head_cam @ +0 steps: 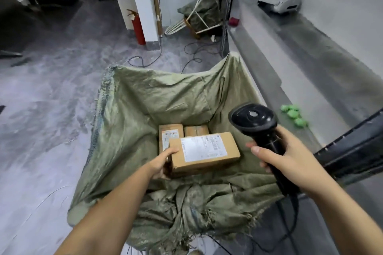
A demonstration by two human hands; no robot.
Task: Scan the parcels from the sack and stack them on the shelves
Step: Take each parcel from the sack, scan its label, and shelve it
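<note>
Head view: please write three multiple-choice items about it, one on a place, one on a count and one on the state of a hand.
1. Where is the black scanner?
A. in the right hand
B. on the floor
C. on a chair

2. How many parcels show in the green sack?
A. one
B. three
C. six

3. What is the left hand doing?
A. hanging open
B. gripping the front parcel
C. holding a phone

Key:
1 A, its fingers wrap the handle.
2 B, one lies in front and two behind it.
3 B, its fingers clasp that box's left end.
</note>
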